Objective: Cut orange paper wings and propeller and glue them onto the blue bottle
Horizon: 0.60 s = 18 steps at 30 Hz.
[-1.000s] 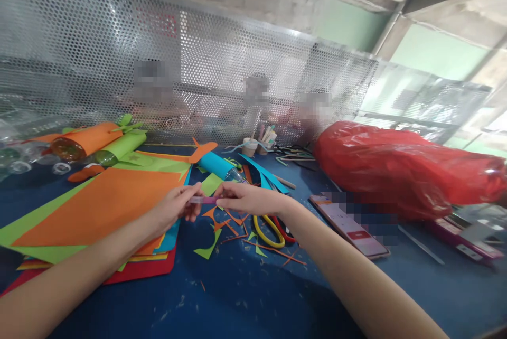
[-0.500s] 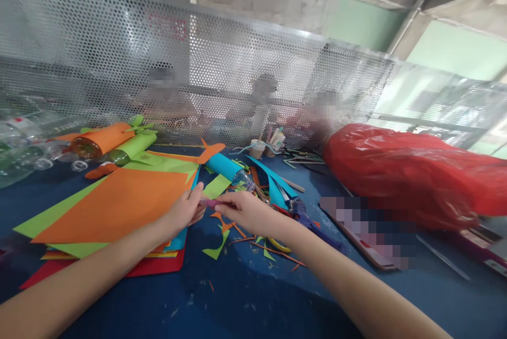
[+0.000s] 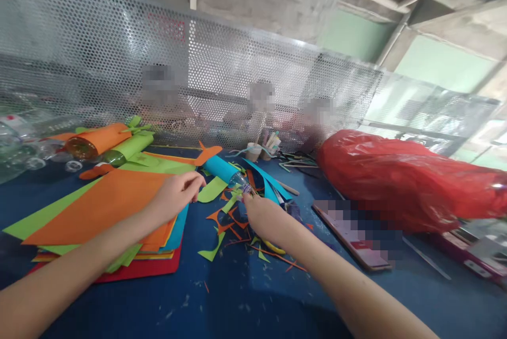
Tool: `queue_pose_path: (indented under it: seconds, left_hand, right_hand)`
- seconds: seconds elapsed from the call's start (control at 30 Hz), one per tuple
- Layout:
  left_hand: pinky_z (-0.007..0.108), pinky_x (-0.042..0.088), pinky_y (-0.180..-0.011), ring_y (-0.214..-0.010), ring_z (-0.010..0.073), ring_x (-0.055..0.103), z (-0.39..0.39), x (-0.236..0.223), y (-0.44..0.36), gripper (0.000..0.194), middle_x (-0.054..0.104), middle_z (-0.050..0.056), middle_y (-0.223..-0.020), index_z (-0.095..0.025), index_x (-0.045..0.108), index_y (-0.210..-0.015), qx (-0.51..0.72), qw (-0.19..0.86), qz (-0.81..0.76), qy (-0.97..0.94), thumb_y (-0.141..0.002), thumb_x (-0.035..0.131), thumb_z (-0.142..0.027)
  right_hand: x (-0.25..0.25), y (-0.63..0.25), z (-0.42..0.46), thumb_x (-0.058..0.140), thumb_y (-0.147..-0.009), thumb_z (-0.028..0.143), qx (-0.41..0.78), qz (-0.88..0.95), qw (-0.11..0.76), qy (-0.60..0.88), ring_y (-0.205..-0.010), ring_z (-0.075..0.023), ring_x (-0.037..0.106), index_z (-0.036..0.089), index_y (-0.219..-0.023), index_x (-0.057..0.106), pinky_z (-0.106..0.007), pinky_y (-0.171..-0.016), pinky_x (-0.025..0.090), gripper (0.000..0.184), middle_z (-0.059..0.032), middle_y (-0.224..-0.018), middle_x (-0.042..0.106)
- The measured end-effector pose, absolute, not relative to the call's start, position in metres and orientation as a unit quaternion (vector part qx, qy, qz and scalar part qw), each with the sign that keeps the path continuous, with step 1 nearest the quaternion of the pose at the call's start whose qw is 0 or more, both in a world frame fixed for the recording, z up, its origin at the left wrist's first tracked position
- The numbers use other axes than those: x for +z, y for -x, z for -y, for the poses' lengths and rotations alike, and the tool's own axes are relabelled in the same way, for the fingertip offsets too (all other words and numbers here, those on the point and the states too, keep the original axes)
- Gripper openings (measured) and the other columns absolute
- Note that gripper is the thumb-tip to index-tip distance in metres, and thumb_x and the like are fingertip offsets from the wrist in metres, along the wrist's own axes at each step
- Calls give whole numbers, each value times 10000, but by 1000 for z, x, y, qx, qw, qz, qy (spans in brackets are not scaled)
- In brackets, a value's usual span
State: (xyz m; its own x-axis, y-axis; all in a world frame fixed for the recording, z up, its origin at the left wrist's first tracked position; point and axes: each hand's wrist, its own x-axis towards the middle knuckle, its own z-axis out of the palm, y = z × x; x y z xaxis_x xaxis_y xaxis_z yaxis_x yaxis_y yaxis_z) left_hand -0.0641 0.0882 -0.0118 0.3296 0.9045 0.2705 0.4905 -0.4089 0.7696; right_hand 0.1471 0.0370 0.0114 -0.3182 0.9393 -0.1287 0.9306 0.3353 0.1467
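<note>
My left hand [image 3: 180,191] hovers over the right edge of a stack of coloured paper [image 3: 99,204], orange and green on top. Its fingers curl in toward the thumb, and I cannot make out anything between them. Just right of the fingertips lies a green paper piece [image 3: 213,190]. My right hand [image 3: 267,217] is over the scrap pile, fingers bent and closed beside the neck of a clear bottle wrapped in blue paper [image 3: 222,169]. Its fingertips are partly hidden, so what they hold, if anything, does not show. Orange and green paper scraps [image 3: 216,246] lie below the hands.
Paper-wrapped bottles [image 3: 105,138] and clear bottles lie at the left. Small cups [image 3: 253,151] with sticks stand by the perforated metal screen [image 3: 222,64], with people behind it. A phone [image 3: 352,238] and a red plastic bag [image 3: 388,180] are on the right.
My hands have moved apart; the pinkish-purple thing held between them no longer shows. My right hand has moved right to the bottle neck, my left slightly left and up.
</note>
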Motion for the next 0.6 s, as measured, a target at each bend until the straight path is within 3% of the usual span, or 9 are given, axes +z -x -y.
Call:
queue_pose_path:
  seconds: [0.07,0.13,0.2,0.27,0.33,0.47,0.6]
  left_hand:
    - [387,467,-761,-773,265,625,-87,-4,72,310,615,49,-702,-210,607,-725,290,230,-478,-797,-811,496,-486]
    - [443,440,-845,-910,335,616,-84,-1,80,277,657,99,-829,-204,646,-738,223,174,-500,-818,-723,603,-477]
    - [505,413,-894,-1044,412,572,-80,1,87,387,666,167,-998,-180,680,-916,159,133,-527,-824,-669,652,-477]
    - [558,417,-881,-1093,468,549,-77,2,93,582,647,239,-1109,-131,643,-1110,96,113,-554,-819,-668,646,-508]
    - [567,448,-838,-1067,482,577,-75,4,97,682,636,284,-1151,-93,594,-1212,41,110,-571,-812,-696,613,-537]
    - [543,481,-822,-1052,459,611,-71,11,96,647,653,274,-1155,-114,595,-1229,-20,106,-572,-813,-746,575,-543]
    - [545,466,-867,-1082,448,600,-62,19,89,562,676,255,-1124,-135,635,-1190,-34,90,-557,-825,-786,549,-516]
  right_hand:
    - [10,-142,-40,588,-933,299,35,-793,116,-597,-1008,-232,619,149,-1211,562,-429,-835,535,317,-100,-1215,585]
    - [17,-140,-41,589,-933,291,40,-782,127,-609,-999,-230,622,150,-1211,560,-425,-829,537,313,-100,-1209,588]
    - [33,-145,-38,577,-939,300,47,-774,128,-618,-986,-225,628,159,-1198,570,-422,-823,539,294,-91,-1191,602]
    - [49,-156,-30,494,-971,314,54,-766,130,-628,-944,-265,669,86,-1037,674,-375,-815,523,297,-161,-1023,694]
    - [59,-169,-17,479,-965,329,68,-748,136,-646,-906,-305,692,77,-907,722,-376,-784,517,354,-202,-946,721]
    - [46,-191,16,452,-961,338,100,-690,145,-702,-753,-334,717,66,-833,736,-383,-635,532,414,-227,-783,725]
    - [7,-212,41,479,-918,191,185,-716,134,-660,-878,-329,695,125,-976,734,-399,-708,553,270,-229,-976,721]
